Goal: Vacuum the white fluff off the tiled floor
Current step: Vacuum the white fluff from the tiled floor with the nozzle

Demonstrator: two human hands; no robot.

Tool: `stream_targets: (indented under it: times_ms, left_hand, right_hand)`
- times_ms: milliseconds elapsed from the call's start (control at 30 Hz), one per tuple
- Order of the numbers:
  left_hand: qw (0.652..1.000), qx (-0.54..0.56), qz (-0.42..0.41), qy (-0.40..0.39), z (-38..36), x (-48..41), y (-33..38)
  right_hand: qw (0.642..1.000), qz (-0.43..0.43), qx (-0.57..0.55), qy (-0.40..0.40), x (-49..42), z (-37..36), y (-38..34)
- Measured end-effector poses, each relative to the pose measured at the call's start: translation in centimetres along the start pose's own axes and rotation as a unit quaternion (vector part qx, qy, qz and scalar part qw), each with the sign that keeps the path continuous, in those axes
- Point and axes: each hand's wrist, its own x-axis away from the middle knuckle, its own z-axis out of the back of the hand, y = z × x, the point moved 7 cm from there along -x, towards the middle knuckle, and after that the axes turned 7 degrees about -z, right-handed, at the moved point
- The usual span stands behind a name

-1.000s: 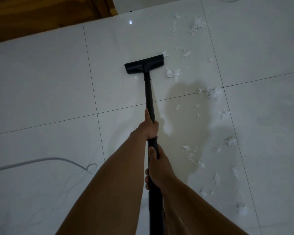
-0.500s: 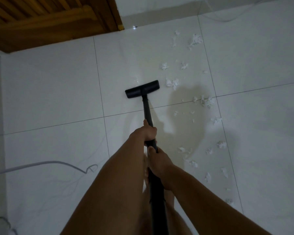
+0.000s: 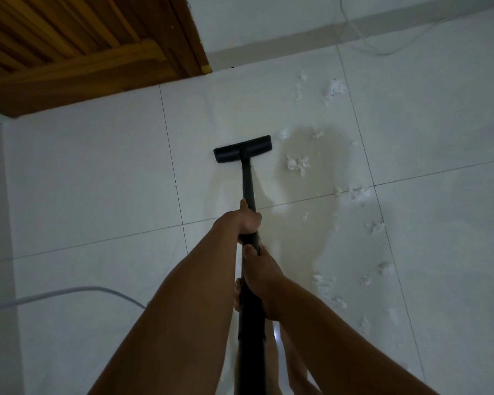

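**Two hands, one wand, fluff to the right**

Two bare hands wrapped around one black vacuum wand (image 3: 248, 192): left hand (image 3: 244, 220) higher up the tube, fingers curled tight round it; right hand (image 3: 258, 273) just below, likewise closed around it. One flat black floor head (image 3: 242, 148) at the wand's far end, flat on the tiled floor (image 3: 97, 181), around 12 o'clock from the hands. White fluff (image 3: 297, 163) scattered in well over a dozen tufts, too many and too small for an exact count: nearest clump just beside the head at 3 o'clock, more up at 1 o'clock near the wall, a trail running down toward 4 o'clock. One pale cable (image 3: 69, 293) at 8 o'clock, a thinner white cord (image 3: 368, 48) at 1 o'clock. One slatted wooden door (image 3: 69, 38) at 11 o'clock. No containers in view.
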Motion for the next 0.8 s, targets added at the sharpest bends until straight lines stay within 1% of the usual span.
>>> stream_targets:
  times_ms: [33, 267, 500, 633, 800]
  left_hand:
    - [1.000, -0.003, -0.004, -0.001, 0.6, -0.1, 0.5]
    - [1.000, 0.005, -0.022, -0.001, 4.9, -1.4, 4.6]
    - [0.999, -0.006, -0.045, 0.004, 8.7, -4.1, 8.2]
    - [0.999, 0.000, -0.048, 0.004, 9.2, -3.9, 8.7]
    - [0.999, 0.014, -0.040, -0.004, 7.7, -2.4, 7.5]
  right_hand:
    - [1.000, -0.010, -0.016, -0.002, -0.4, -0.2, -0.3]
    - [0.999, 0.009, -0.035, 0.013, -1.6, -2.3, -5.8]
    - [0.999, 0.021, -0.008, 0.028, -2.7, -3.2, -11.2]
    - [0.999, 0.033, -0.001, 0.033, -2.6, -3.5, -11.8]
    - [1.000, 0.019, 0.002, 0.025, -1.3, -2.8, -10.0]
